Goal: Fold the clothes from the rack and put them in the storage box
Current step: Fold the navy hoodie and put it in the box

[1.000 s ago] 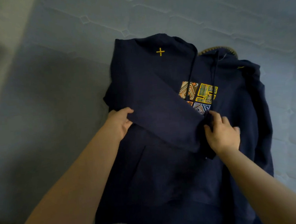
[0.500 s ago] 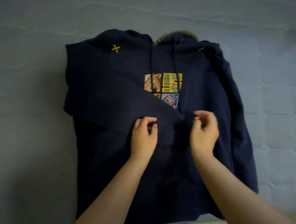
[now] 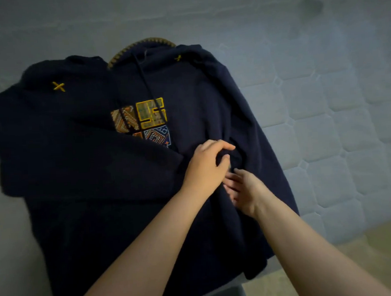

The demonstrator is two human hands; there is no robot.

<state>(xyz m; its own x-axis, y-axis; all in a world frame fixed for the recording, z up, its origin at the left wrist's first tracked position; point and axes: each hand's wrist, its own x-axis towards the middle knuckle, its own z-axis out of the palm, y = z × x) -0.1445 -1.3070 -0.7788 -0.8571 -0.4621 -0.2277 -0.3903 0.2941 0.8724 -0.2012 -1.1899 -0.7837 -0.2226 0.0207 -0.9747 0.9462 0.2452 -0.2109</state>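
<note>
A navy hoodie (image 3: 209,96) lies face up on the bed, with a colourful square patch (image 3: 142,119) on its chest and yellow cross stitches at the shoulders. One sleeve (image 3: 76,159) is folded across the chest, its cuff end near the middle. My left hand (image 3: 208,167) is curled on the hoodie's fabric just right of that cuff and pinches it. My right hand (image 3: 245,190) lies right beside it on the hoodie, fingers spread, their tips partly hidden under my left hand. No rack or storage box is in view.
The hoodie rests on a pale quilted mattress (image 3: 325,117) that extends far behind it and to the right. The mattress edge and a strip of light floor (image 3: 368,251) show at the lower right. The hoodie's hem hangs near the front edge.
My view has swung so the hoodie sits further left. Both hands moved right, off the folded sleeve's cuff, and came together on the right half of the hoodie's body.
</note>
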